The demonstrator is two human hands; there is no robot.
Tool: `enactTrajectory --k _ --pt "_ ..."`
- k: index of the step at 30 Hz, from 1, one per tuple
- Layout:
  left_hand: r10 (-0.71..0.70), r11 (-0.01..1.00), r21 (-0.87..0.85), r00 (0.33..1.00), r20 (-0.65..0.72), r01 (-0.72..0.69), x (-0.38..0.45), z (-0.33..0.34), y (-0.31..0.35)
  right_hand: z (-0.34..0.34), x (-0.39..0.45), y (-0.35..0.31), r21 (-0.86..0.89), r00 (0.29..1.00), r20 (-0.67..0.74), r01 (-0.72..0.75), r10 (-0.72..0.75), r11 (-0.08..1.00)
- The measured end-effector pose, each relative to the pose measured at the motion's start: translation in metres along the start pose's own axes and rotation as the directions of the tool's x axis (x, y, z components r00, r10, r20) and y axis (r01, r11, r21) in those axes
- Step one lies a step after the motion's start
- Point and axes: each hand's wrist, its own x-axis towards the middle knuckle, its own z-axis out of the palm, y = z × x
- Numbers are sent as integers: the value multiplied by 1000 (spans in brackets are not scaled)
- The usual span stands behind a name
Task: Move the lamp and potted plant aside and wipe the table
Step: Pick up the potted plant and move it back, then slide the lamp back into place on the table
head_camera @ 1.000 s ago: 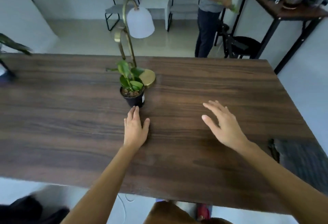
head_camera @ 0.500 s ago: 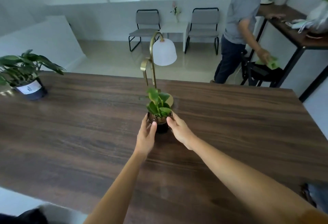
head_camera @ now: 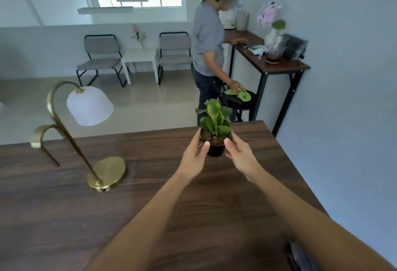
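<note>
Head view: potted plant (head_camera: 215, 130) now clasped between left hand (head_camera: 194, 159) and right hand (head_camera: 241, 159), fingers wrapped on the black pot from both sides. 0.5 s ago gripped just in front of the lamp base; now carried well off to the right, near the table's (head_camera: 150, 217) far right corner. Probably lifted slightly clear of the wood, though contact under the pot hidden by the hands. Lamp (head_camera: 86, 133) untouched, standing upright to the left, well apart from the plant. Meaning for the task: 1 of 2 items mid-move, not yet set down; lamp next, wiping not begun. No cloth seen on this table. A second person at the side table beyond, handling a green cloth.
</note>
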Motion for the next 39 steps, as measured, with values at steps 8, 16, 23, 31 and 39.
enactTrajectory --k 8,16,23,31,39 --pt "-83 995 -27 975 206 91 121 102 3 -110 71 39 -17 985 -160 -65 62 998" --pt "-169 984 -18 952 256 180 182 148 -18 -152 117 70 -2 970 -200 -141 138 990" --pt "-253 967 36 919 301 254 182 148 -16 -152 118 78 -32 958 -233 -179 166 983" --pt "-255 963 -55 961 110 262 84 67 -14 -81 82 41 -167 754 -657 -162 13 973" --pt "-17 938 286 853 -521 194 -84 -90 -47 77 53 -4 -486 887 -198 281 -417 828"
